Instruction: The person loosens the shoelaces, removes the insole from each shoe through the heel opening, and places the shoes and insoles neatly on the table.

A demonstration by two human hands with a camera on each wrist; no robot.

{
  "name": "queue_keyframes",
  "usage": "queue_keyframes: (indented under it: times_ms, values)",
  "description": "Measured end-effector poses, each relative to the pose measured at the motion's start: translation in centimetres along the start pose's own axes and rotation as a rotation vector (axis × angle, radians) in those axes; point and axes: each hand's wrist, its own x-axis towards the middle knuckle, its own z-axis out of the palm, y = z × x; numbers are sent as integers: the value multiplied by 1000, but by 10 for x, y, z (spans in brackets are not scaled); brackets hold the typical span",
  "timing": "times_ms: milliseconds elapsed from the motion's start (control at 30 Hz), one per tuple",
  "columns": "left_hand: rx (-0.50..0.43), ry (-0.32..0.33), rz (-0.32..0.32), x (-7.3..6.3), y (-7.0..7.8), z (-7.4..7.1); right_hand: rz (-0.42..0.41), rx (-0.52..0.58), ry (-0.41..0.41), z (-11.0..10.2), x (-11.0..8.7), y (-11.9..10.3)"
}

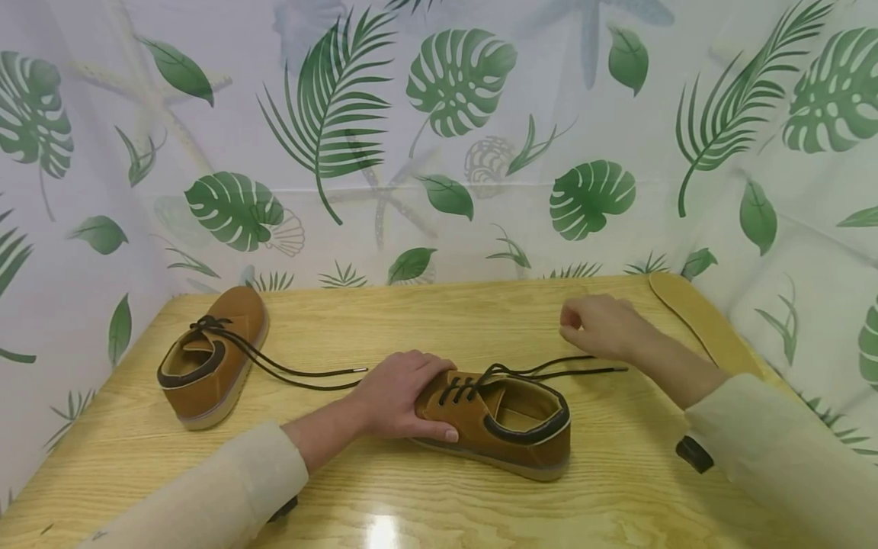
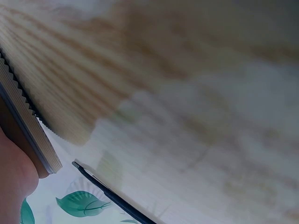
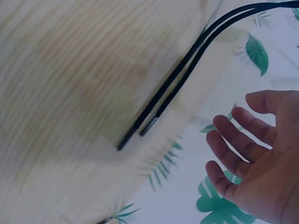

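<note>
A brown lace-up shoe with a dark collar lies on the table, its toe under my left hand. The fingers wrap over the toe and the thumb presses along its near side. In the left wrist view, the sole edge shows beside part of the hand. The shoe's black laces stretch right, metal tips on the wood. Above and right of those laces, my right hand hovers with nothing held. Its fingers are loosely bent in the right wrist view.
A matching brown shoe stands at the left, its black laces trailing toward my left hand. At the table's right edge lies a long tan insole-shaped piece. A leaf-patterned curtain encloses the wooden table at back and sides.
</note>
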Motion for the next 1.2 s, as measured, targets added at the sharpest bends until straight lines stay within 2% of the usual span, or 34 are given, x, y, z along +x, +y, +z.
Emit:
queue_keyframes:
  times_ms: [333, 600, 867, 1200]
  values:
    - [-1, -1, 0, 0, 0, -1, -8, 14, 11, -16, -4, -30]
    - [-3, 1, 4, 0, 0, 0, -108, 6, 26, -24, -11, -60]
    - [-7, -1, 6, 1, -1, 0, -137, 76, -36, -32, -21, -85]
    - [-3, -1, 2, 1, -1, 0, -174, 132, -78, -42, -28, -103]
